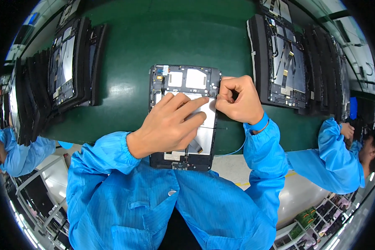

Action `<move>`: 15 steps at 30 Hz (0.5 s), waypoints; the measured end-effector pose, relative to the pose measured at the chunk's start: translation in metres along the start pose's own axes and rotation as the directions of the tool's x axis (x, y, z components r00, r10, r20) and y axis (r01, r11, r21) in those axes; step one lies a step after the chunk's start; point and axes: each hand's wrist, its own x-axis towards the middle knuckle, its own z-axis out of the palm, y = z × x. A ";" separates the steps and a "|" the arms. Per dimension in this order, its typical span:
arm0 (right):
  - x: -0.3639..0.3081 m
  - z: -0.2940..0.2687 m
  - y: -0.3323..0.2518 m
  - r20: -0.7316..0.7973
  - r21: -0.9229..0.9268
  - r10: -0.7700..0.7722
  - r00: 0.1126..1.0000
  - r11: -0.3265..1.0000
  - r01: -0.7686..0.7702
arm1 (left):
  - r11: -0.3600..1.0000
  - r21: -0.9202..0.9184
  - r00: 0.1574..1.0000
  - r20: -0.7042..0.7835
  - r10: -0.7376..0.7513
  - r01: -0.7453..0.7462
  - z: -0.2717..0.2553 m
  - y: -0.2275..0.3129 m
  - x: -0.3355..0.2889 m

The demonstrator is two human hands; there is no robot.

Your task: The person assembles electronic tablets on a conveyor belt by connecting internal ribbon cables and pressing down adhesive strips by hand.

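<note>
An opened tablet [199,143] lies at the front edge of the green table, its inner boards and silver-white panels facing up. My left hand [171,123] rests across its middle, fingers stretched out, the index fingertip near the right edge. At the upper right edge, my right hand [239,100] is closed in a pinch beside small parts of the tablet. Whatever lies between its fingertips is too small or hidden to name. A flat cable [194,146] shows below my left hand. Around my right wrist runs a blue wrist strap [259,123] with a thin cord.
Stacks of opened tablets with black foam between them stand on the green table [175,37]: a left stack [66,66] and a right stack [285,62]. Co-workers in blue sit at both sides, one person's sleeve [333,154] at the right. Shelving [316,225] stands behind.
</note>
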 end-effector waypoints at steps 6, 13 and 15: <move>-0.001 0.000 0.003 0.001 -0.001 -0.010 1.000 1.000 0.010 | 1.000 0.013 0.999 0.033 -0.004 0.004 0.000 0.002 0.001; 0.001 0.000 0.001 0.004 -0.013 -0.021 1.000 1.000 0.021 | 1.000 0.010 1.000 0.019 -0.011 0.011 0.001 0.000 0.000; 0.000 -0.001 0.000 0.008 -0.024 -0.017 1.000 1.000 0.018 | 1.000 0.013 0.999 0.036 -0.007 0.007 -0.002 -0.001 0.002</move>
